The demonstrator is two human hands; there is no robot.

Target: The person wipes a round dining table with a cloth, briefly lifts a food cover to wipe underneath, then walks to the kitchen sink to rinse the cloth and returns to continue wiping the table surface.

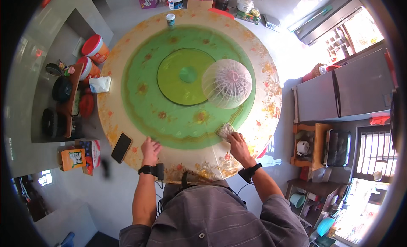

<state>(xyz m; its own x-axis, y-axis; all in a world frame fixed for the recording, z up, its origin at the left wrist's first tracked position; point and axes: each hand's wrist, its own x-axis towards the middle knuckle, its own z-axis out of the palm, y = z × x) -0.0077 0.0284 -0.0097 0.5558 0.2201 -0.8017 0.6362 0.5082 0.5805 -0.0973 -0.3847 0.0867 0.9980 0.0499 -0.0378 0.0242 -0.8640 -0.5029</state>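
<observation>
My right hand grips a crumpled light cloth and presses it near the edge of the green area on the round table. My left hand holds nothing; its fingers are apart and a little blurred over the table's near left side. A black smartphone lies to its left at the table edge. Beyond the cloth, a pale pink mesh food cover overlaps a round green turntable. Whether the cover has anything under it cannot be made out.
A small jar stands at the table's far edge, and a tissue pack sits at its left edge. Orange buckets with red lids are beside a wooden shelf on the left. A grey refrigerator is at the right.
</observation>
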